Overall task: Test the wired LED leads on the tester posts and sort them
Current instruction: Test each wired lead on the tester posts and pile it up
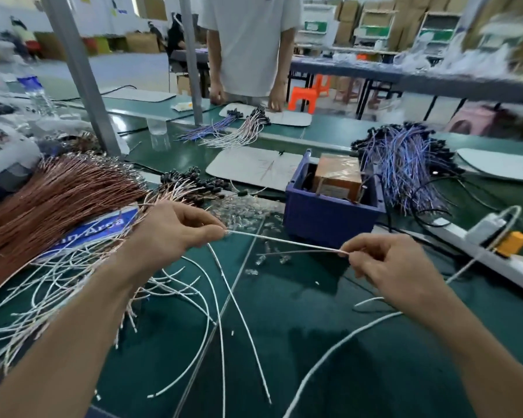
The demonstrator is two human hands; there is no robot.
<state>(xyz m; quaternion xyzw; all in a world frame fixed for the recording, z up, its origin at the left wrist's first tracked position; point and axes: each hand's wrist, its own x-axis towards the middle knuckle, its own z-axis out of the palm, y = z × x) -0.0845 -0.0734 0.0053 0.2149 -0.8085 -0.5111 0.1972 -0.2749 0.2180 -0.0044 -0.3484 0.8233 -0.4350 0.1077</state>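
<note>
A thin white wired LED lead [284, 242] is stretched between my two hands above the green mat. My left hand [175, 233] pinches its left end between thumb and forefinger. The other end is pinched by my right hand [384, 267], in front of the blue tester box [329, 212]. Several loose white leads [224, 321] lie fanned out on the mat below. A heap of copper-coloured and pink leads [58, 200] with black LED caps lies to the left. I cannot make out the tester posts.
A bundle of blue-purple leads [405, 164] lies right of the box. A white power strip [495, 254] with an orange plug runs along the right. Clear loose LEDs [242, 209] are scattered mid-mat. A person in a white shirt [248, 46] stands across the table beside sorted bundles.
</note>
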